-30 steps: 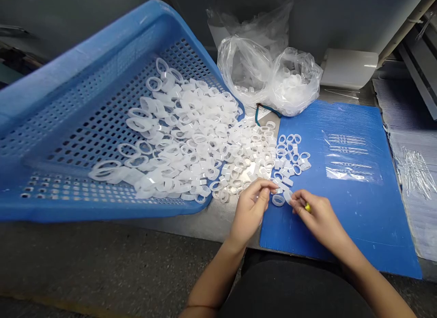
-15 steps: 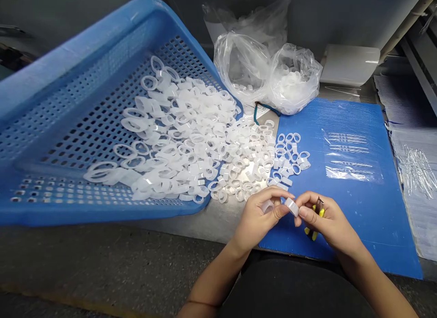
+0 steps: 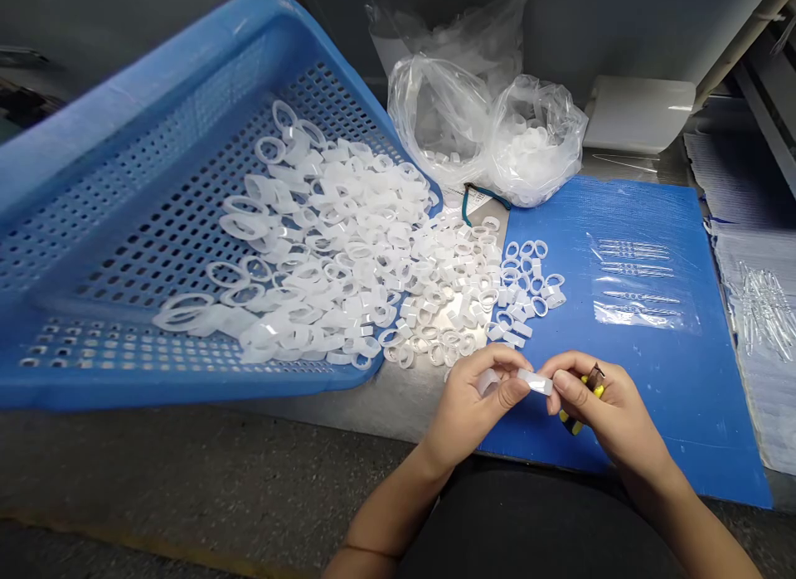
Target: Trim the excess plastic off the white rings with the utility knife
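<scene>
Both hands meet over the near edge of the blue mat (image 3: pixel 677 413). A translucent white plastic ring (image 3: pixel 535 381) is stretched sideways between my fingertips. My left hand (image 3: pixel 457 409) pinches its left end between thumb and forefinger, with another white ring (image 3: pixel 487 380) tucked in the curled fingers. The right end is between the thumb and fingers of my right hand (image 3: pixel 618 409). That same hand also keeps small yellow-and-black cutters (image 3: pixel 595 383) in its curled fingers, jaws pointing up and handles partly hidden.
A tilted blue basket (image 3: pixel 55 380) spills many white rings (image 3: pixel 348 255) onto the metal table at left. Clear plastic bags (image 3: pixel 535 164) with white pieces stand behind. On the mat lie loose rings (image 3: pixel 526 268) and clear packets (image 3: pixel 640 301). Thin clear pieces (image 3: pixel 768 309) rest at right.
The pinched ring has turned from a slant to nearly level and looks longer. My right hand has shifted slightly right, and the cutters have moved with it.
</scene>
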Demonstrator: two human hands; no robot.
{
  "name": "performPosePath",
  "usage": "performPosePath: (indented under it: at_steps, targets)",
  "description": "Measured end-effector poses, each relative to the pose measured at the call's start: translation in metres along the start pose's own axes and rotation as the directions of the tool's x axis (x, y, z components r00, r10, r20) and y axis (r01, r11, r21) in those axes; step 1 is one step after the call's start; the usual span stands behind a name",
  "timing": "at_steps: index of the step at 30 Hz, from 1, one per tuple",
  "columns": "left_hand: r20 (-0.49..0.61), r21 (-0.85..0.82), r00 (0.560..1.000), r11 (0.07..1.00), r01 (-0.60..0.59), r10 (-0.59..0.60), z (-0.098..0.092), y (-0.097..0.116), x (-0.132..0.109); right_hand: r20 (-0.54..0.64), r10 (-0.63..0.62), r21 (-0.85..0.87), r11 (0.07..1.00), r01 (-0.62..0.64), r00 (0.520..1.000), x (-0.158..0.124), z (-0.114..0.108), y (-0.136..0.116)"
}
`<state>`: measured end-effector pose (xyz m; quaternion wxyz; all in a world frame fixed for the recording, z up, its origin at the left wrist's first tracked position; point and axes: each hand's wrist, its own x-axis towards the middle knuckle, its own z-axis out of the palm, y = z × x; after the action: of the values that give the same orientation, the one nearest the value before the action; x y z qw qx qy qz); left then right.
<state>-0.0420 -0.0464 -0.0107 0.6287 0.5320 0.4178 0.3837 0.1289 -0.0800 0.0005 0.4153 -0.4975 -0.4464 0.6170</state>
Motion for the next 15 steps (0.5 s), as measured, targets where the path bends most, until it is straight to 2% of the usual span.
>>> performPosePath:
  at_steps: [15]
  targets:
    - [0.030, -0.035, 0.999, 0.999, -0.040, 0.041, 0.0003, -0.0037, -0.0022, -0.009, -0.026, 0.046, 0.999, 0.027, 1.000, -0.0018, -0.0010, 0.0027]
